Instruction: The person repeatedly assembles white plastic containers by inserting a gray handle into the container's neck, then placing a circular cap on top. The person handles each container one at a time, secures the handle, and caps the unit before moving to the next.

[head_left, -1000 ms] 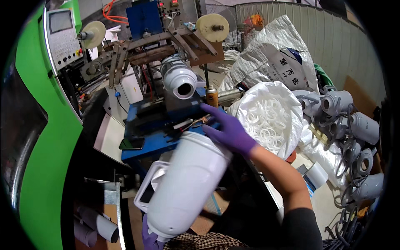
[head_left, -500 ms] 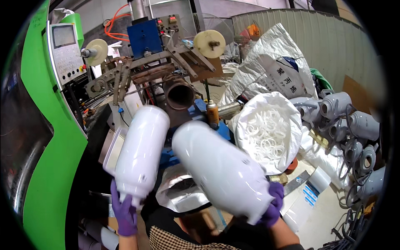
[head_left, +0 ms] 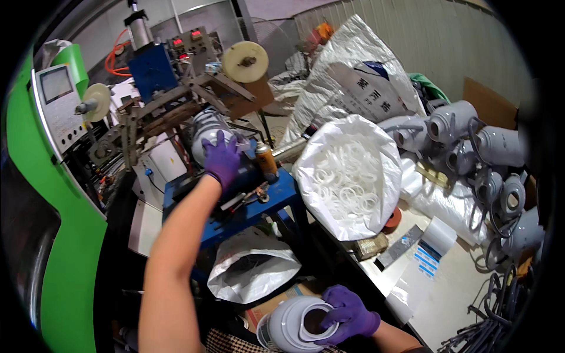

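My left hand (head_left: 222, 157), in a purple glove, reaches far forward with its fingers spread flat against a grey plastic jug (head_left: 208, 127). That jug sits at the machine's frame, where its far end is hidden among the metal arms. Close to my body, my right hand (head_left: 348, 316), also gloved in purple, grips a second grey jug (head_left: 288, 320) by its neck. Its round mouth faces up towards me, with some fingers at the rim. The handle of this jug shows on its left side.
The machine has a blue box (head_left: 152, 70) and a cream disc (head_left: 245, 61). An orange spray can (head_left: 266, 161) and tools rest on a blue stand (head_left: 273, 203). A white sack of plastic rings (head_left: 306, 191) stands right of it, grey jugs (head_left: 452, 120) pile farther right, and an open bag (head_left: 226, 282) sits below.
Both jugs were held up in front of me. The left one has gone forward to the machine; the right one has come down near my lap, mouth turned up. The view has shifted.
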Action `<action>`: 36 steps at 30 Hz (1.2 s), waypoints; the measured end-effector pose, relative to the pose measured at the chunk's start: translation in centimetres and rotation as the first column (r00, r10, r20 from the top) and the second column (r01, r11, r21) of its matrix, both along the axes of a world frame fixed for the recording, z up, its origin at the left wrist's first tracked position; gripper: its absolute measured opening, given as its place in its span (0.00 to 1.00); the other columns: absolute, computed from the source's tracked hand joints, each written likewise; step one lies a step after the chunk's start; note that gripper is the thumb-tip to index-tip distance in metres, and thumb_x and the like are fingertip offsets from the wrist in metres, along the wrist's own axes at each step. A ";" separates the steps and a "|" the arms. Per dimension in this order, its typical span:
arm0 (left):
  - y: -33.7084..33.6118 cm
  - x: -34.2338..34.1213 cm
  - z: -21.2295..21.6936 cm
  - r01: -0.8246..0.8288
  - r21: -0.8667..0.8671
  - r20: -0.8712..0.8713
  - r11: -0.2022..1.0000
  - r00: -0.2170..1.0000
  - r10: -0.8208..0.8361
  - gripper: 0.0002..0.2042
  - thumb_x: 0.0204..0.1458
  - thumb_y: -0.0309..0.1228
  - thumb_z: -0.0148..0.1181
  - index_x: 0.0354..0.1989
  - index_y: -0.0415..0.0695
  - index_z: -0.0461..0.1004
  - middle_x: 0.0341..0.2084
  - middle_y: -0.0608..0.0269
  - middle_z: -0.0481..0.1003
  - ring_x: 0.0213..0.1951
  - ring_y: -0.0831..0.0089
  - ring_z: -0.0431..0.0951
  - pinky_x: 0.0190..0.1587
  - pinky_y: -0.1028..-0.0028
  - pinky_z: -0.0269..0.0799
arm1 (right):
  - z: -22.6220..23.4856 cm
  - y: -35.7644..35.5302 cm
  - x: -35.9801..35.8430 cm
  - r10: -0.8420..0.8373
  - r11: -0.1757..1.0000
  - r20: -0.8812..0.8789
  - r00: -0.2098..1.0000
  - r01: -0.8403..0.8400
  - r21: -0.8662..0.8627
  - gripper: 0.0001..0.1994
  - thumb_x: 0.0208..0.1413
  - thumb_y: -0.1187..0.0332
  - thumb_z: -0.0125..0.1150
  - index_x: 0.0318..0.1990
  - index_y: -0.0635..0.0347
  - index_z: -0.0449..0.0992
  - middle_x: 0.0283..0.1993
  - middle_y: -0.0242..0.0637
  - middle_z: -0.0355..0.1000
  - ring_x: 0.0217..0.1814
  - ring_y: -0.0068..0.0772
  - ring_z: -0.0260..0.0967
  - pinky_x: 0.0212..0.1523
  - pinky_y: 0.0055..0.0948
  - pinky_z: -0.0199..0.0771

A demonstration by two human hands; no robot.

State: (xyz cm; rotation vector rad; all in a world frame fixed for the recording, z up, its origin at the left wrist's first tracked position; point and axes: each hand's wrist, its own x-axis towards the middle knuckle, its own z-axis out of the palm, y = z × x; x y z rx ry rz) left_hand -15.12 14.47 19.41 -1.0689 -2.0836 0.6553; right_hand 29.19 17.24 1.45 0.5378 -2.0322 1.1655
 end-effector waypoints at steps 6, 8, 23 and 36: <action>-4.5 -2.0 2.3 0.441 -0.364 0.264 0.820 0.893 -0.363 0.24 0.55 0.49 0.63 0.62 0.62 0.77 0.75 0.61 0.57 0.76 0.51 0.52 0.73 0.37 0.41 | 0.2 0.9 -0.9 0.098 0.993 0.015 0.995 -0.097 -0.071 0.19 0.32 0.50 0.85 0.27 0.45 0.82 0.38 0.38 0.72 0.42 0.46 0.69 0.44 0.40 0.71; -3.5 9.3 1.2 0.662 0.251 0.686 0.707 0.394 -0.612 0.41 0.42 0.52 0.73 0.69 0.56 0.69 0.74 0.48 0.54 0.76 0.45 0.50 0.75 0.49 0.44 | 1.5 2.0 -0.2 0.112 0.971 -0.054 0.992 -0.120 -0.207 0.18 0.33 0.56 0.86 0.28 0.47 0.80 0.37 0.37 0.73 0.39 0.44 0.70 0.41 0.39 0.72; -20.8 22.2 -7.4 0.124 0.865 0.497 0.486 -0.091 -0.863 0.18 0.45 0.42 0.73 0.39 0.43 0.77 0.38 0.59 0.74 0.52 0.50 0.76 0.61 0.51 0.69 | -6.4 14.6 -6.3 -0.879 0.435 0.100 0.466 0.699 0.568 0.13 0.58 0.58 0.61 0.25 0.54 0.77 0.25 0.40 0.74 0.26 0.45 0.75 0.26 0.45 0.70; -22.0 8.0 -17.9 -0.513 0.701 0.535 0.495 -0.081 -0.841 0.21 0.64 0.41 0.58 0.57 0.38 0.70 0.47 0.59 0.75 0.49 0.72 0.75 0.56 0.71 0.70 | -4.8 17.5 6.9 -0.982 0.156 -0.022 0.190 0.861 0.484 0.11 0.57 0.58 0.64 0.28 0.53 0.78 0.28 0.40 0.74 0.32 0.46 0.74 0.34 0.44 0.73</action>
